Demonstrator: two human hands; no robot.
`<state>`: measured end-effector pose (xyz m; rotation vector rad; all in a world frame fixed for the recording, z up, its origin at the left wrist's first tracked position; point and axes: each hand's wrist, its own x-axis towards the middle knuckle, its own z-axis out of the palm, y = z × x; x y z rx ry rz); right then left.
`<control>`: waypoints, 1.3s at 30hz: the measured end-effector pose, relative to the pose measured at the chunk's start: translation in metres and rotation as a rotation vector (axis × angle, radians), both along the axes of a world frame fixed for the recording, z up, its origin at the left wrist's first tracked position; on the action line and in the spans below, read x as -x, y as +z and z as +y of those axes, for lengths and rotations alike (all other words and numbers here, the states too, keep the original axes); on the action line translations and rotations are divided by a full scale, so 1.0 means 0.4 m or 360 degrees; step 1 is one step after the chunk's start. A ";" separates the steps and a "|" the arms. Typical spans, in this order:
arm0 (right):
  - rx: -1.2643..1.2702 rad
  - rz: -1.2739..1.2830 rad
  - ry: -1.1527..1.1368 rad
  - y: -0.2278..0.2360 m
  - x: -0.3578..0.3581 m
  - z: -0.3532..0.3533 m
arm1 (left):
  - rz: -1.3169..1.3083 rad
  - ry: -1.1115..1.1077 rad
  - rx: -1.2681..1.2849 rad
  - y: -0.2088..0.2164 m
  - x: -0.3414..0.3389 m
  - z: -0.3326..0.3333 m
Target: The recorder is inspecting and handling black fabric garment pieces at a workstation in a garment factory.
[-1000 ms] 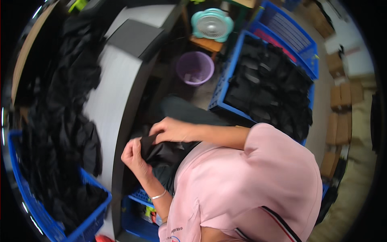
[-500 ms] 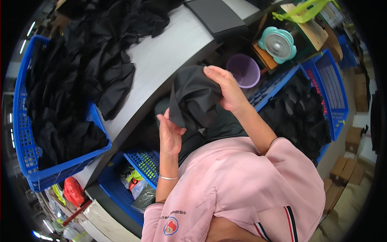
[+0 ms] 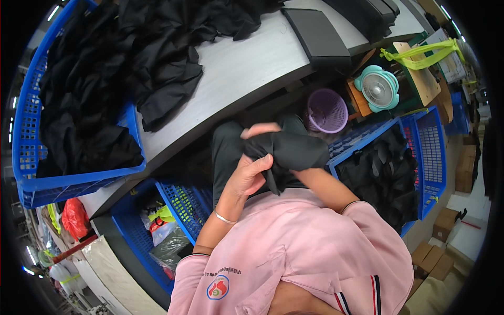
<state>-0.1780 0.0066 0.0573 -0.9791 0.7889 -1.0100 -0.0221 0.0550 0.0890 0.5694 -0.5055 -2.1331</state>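
Observation:
Over my lap, a piece of black cloth (image 3: pixel 300 150) is bunched and folded between my hands. My left hand (image 3: pixel 251 174) is closed on its near left part, thumb pressed on top, and a narrow end hangs below. The cloth covers most of my right hand (image 3: pixel 261 129) and its wrist. Only blurred fingers stick out past the far left edge of the cloth, so their grip is not clear.
A blue basket (image 3: pixel 79 184) heaped with black cloth (image 3: pixel 89 105) stands left by the pale table (image 3: pixel 247 63). At right, another blue basket (image 3: pixel 420 157) holds black pieces. A purple bin (image 3: pixel 326 111) and teal fan (image 3: pixel 378 88) stand beyond my knees.
The cloth has come down and nearer, from spread and raised to bunched over my right hand. My left hand, open before, now grips it. The view has shifted.

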 end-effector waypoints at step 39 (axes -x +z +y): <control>-0.0344 0.0285 0.0097 0.102 -0.022 0.048 | -0.2773 -0.0917 0.1647 0.084 -0.057 -0.169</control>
